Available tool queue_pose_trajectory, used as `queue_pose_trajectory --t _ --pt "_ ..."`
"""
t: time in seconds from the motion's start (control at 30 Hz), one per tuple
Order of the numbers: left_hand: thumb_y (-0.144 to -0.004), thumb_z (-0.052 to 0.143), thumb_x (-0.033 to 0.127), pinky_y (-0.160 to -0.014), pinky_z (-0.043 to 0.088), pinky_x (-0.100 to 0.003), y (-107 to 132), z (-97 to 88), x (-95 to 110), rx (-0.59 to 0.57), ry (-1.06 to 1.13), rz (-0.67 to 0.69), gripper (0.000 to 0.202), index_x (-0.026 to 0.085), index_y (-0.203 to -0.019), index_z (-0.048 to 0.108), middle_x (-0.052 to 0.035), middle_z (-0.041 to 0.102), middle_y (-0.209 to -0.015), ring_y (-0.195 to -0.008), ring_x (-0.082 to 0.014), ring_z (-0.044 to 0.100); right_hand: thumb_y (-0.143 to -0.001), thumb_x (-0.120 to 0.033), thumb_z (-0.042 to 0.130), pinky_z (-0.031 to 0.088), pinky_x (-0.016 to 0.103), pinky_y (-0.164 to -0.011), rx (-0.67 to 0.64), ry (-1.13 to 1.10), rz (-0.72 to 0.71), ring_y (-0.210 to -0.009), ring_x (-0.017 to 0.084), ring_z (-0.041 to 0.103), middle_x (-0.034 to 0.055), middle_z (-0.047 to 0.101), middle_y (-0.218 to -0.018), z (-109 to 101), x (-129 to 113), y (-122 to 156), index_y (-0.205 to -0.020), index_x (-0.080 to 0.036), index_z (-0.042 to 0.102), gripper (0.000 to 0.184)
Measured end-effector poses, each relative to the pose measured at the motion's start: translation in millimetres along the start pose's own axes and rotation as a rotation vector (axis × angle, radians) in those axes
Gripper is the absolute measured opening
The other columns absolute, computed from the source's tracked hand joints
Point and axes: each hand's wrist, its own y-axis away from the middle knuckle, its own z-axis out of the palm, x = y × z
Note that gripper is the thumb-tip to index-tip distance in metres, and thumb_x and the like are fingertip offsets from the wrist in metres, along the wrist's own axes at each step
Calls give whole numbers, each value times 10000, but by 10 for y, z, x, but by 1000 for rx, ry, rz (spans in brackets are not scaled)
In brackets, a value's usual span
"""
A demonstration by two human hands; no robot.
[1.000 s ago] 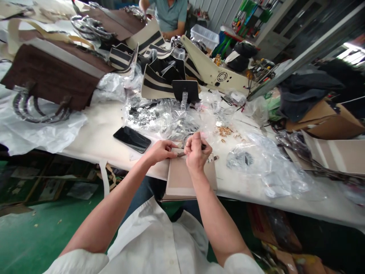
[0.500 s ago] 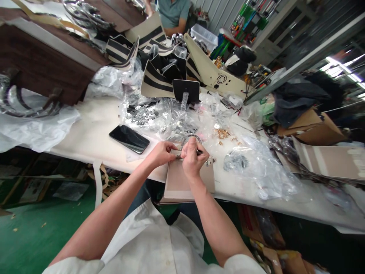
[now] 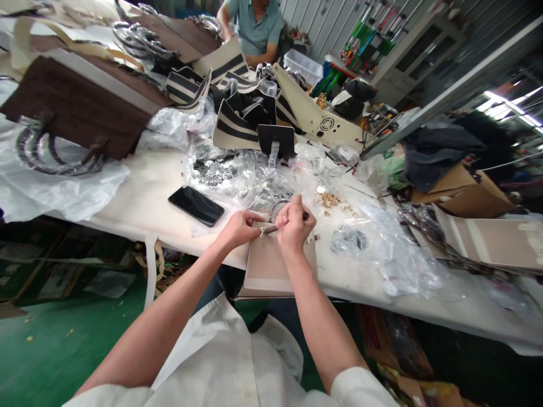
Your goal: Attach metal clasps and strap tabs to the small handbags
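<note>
A taupe leather bag piece (image 3: 271,268) lies flat at the near edge of the white table (image 3: 148,195), overhanging it. My left hand (image 3: 240,228) is closed in a pinch on a small metal fitting (image 3: 265,230) at the piece's top edge. My right hand (image 3: 292,223) is a fist around a thin dark tool (image 3: 304,216), its tip at the same fitting. Both hands touch over the fitting.
A black phone (image 3: 195,205) lies left of my hands. Crinkled plastic bags (image 3: 237,175) and small gold hardware (image 3: 328,199) spread behind them. Brown bags (image 3: 80,110) and striped bag panels (image 3: 231,124) pile at the back. Another person in a teal shirt (image 3: 253,28) sits across.
My hands stay locked on the fitting and tool, with only a small twist of the right fist. The view shifted slightly as my head moved.
</note>
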Motion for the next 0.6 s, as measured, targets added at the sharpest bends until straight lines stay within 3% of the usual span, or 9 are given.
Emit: queue_pose_trajectory --t 0.1,0.23,0.33,0.5,0.6 --pt "-722 778 194 -596 288 -298 6 12 13 0 20 -28 474 134 -1173 912 62 510 -583 -595 -137 415 -973 -784 753 210 274 -371 -27 -87 99 -393 82 284 -70 336 -518 16 -59 -62 -583 -253 380 757" --pt "-707 779 188 -587 280 -299 8 11 24 5 48 -50 493 130 -1180 907 65 504 -588 -597 -138 412 -955 -779 778 196 259 -345 -74 -75 194 -379 78 291 -80 314 -507 59 -25 -101 -590 -259 368 756" --pt "-712 778 191 -591 288 -297 -4 10 -16 1 60 -47 481 146 -1172 910 62 512 -588 -598 -138 417 -961 -751 789 190 243 -332 -34 -62 289 -380 71 272 -92 312 -509 127 110 -245 -621 -265 336 747" --pt "-694 856 235 -592 302 -292 -77 5 -160 -33 194 -59 489 150 -1173 904 54 533 -607 -605 -137 431 -938 -663 875 150 204 -328 129 -10 592 -397 52 229 -123 306 -489 282 364 -591 -674 -270 326 725" --pt "-658 883 220 -588 297 -291 -116 -7 -179 -46 252 -93 500 140 -1151 907 46 549 -602 -605 -137 432 -924 -671 885 154 203 -329 86 1 627 -403 56 241 -118 328 -488 285 339 -639 -680 -271 336 722"
